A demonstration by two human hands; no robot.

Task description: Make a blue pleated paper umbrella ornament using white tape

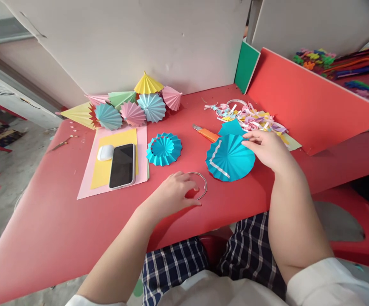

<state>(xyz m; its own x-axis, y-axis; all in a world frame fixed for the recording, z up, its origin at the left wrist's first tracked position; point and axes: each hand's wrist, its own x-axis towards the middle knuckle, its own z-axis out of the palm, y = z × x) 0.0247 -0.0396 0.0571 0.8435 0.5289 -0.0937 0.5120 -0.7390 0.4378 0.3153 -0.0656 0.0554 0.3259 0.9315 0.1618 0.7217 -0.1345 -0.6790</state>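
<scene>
A round blue pleated paper fan (235,159) lies on the red table, with two white tape strips meeting at an angle on its left part. My right hand (267,146) pinches its upper right edge between thumb and fingers. Near the table's front, my left hand (178,191) is low over the surface, thumb and fingers apart, beside a thin pale ring (206,187) that it partly covers. What the ring is made of is hard to tell. To the left sits a smaller blue pleated paper piece (164,148) with a raised inner circle.
Behind the fan are a blue paper piece (232,126), an orange utility knife (207,134) and paper scraps (251,115). Several paper umbrellas (150,106) stand at the back. A phone (122,165) and white case (105,152) rest on coloured sheets (87,180). A red board (311,102) leans right.
</scene>
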